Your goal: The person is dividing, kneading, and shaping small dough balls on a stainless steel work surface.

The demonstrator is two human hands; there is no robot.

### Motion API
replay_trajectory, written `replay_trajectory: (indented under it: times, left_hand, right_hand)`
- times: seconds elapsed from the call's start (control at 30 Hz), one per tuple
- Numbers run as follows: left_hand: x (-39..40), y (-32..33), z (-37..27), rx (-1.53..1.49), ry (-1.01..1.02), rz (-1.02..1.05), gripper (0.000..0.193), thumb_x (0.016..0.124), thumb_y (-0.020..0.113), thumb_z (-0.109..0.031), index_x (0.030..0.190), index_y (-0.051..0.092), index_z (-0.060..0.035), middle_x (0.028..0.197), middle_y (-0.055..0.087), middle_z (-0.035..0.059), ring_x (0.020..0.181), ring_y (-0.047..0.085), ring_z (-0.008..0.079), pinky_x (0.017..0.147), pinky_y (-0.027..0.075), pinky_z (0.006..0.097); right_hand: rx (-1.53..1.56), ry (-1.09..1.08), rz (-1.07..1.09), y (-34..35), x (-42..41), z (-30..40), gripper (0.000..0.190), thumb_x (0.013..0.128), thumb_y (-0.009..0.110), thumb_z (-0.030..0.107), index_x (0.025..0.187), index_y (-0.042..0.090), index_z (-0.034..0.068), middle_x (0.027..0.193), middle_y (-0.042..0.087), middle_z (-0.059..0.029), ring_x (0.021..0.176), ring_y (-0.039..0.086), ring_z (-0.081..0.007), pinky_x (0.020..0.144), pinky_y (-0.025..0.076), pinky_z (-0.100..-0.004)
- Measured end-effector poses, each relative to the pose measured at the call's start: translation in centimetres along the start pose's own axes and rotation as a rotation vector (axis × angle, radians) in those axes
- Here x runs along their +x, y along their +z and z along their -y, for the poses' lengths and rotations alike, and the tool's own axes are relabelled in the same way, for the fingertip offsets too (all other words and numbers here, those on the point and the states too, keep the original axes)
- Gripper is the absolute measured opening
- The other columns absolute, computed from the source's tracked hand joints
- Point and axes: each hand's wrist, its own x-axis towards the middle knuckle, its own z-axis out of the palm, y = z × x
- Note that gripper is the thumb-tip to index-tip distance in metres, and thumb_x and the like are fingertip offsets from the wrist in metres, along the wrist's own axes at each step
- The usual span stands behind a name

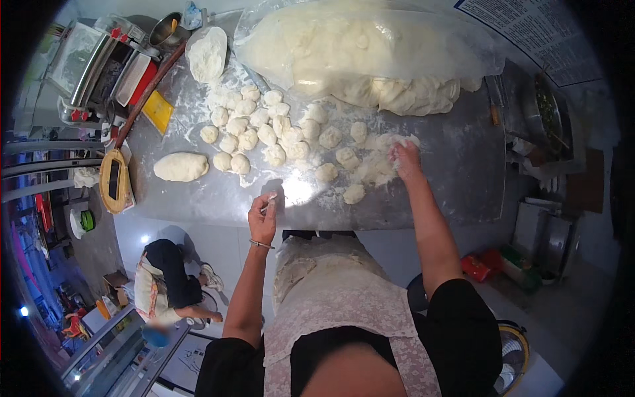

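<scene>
My right hand (407, 158) reaches down to a patch of loose flour (374, 166) on the metal worktable (461, 168). Its fingers are bent and floury; whether dough is under them is hidden. Near the table's front edge hovers my left hand (262, 214), fingers curled, with white residue at the thumb. I cannot tell whether it pinches a small bit. Between and beyond both hands lie many small dough balls (267, 134), dusted with flour. Several looser dough pieces (347, 158) sit close to my right hand. An oblong dough loaf (181, 167) rests at the left.
Plastic sheeting (362, 44) covers most of a large dough mass (421, 94) at the back. A flour container (207, 54), wooden pole (149, 97), yellow scraper (158, 113) and woven basket (114, 181) line the left. A person (168, 283) bends down at lower left.
</scene>
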Motion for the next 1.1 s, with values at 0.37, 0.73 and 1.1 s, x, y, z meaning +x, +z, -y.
replay_trajectory:
  times: [0.37, 0.73, 1.1]
  left_hand:
    - [5.4, 4.7, -3.2, 0.226, 0.185, 0.191, 0.022, 0.087, 0.060, -0.007, 0.108, 0.063, -0.0022, 0.103, 0.065, 0.0126, 0.094, 0.064, 0.0258, 0.083, 0.050, 0.0332]
    - [15.5, 19.6, -6.7, 1.068, 0.649, 0.337, 0.048, 0.088, 0.059, -0.035, 0.134, 0.053, -0.0220, 0.138, 0.048, 0.0132, 0.131, 0.039, 0.0362, 0.103, 0.032, 0.0632]
    - [16.9, 12.4, -7.2, 1.232, 0.690, 0.531, 0.053, 0.085, 0.061, -0.051, 0.134, 0.055, -0.0317, 0.153, 0.034, 0.0134, 0.135, 0.035, 0.0381, 0.108, 0.028, 0.0553]
  right_hand:
    - [-0.324, -0.136, 0.167, 3.4, -3.6, 1.2, 0.024, 0.084, 0.065, 0.003, 0.107, 0.066, -0.002, 0.101, 0.070, -0.0078, 0.087, 0.066, -0.0165, 0.077, 0.053, -0.0303]
    - [-1.351, -0.437, -0.388, 1.4, -2.1, 0.8, 0.061, 0.078, 0.072, 0.046, 0.133, 0.055, 0.025, 0.148, 0.037, -0.0103, 0.136, 0.031, -0.0398, 0.107, 0.028, -0.0607]
    - [-1.574, -0.779, -0.289, -1.0, -4.4, -2.4, 0.054, 0.084, 0.068, 0.041, 0.135, 0.053, 0.030, 0.153, 0.032, -0.0094, 0.141, 0.024, -0.0416, 0.111, 0.015, -0.0649]
